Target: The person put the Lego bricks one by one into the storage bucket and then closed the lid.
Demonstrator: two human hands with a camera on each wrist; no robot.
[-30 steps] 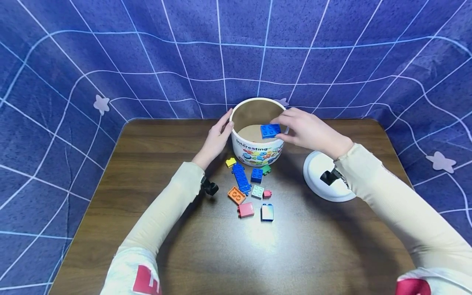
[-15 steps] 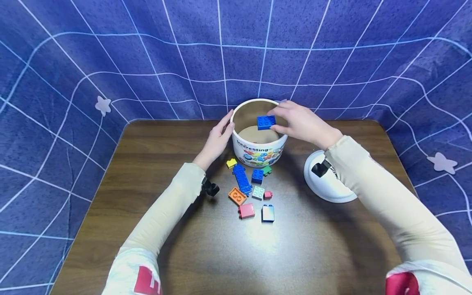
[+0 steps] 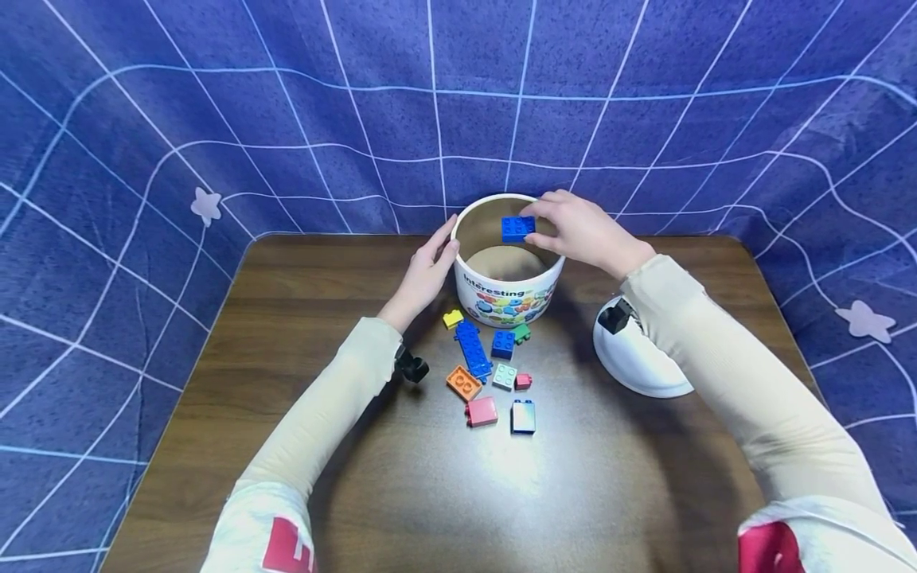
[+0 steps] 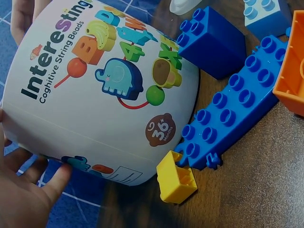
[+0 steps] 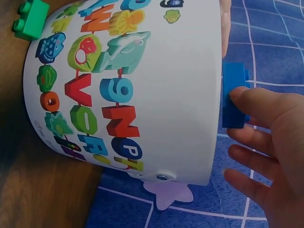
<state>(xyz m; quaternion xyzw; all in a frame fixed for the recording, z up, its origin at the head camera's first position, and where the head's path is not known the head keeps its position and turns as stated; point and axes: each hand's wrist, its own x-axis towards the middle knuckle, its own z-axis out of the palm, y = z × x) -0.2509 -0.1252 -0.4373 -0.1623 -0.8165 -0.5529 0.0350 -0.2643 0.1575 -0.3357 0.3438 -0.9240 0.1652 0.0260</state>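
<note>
A blue brick (image 3: 517, 229) is pinched between the thumb and fingers of my right hand (image 3: 583, 229). In the right wrist view the brick (image 5: 233, 95) sits just past the rim of a white round bucket, so it is above the mouth. The bucket (image 3: 476, 296) stands upright and bears printed letters and toy pictures. Against its left side rests my left hand (image 3: 424, 278), with fingers extended along the outer wall near the rim. The left wrist view shows that hand (image 4: 28, 194) touching the bucket. The bucket's floor is partly visible.
Before the bucket lie a long blue brick (image 3: 473, 350), yellow brick (image 3: 453, 319), green brick (image 3: 521, 333), small blue brick (image 3: 503, 344), pale brick (image 3: 505, 376), orange brick (image 3: 464, 383) and several others. A white lid (image 3: 637, 362) lies right, under my right wrist. A blue curtain (image 3: 473, 119) hangs behind.
My right hand has raised the blue brick from lower in the bucket's mouth towards its far rim. The left hand stays at the bucket's side, and the loose bricks lie as before.
</note>
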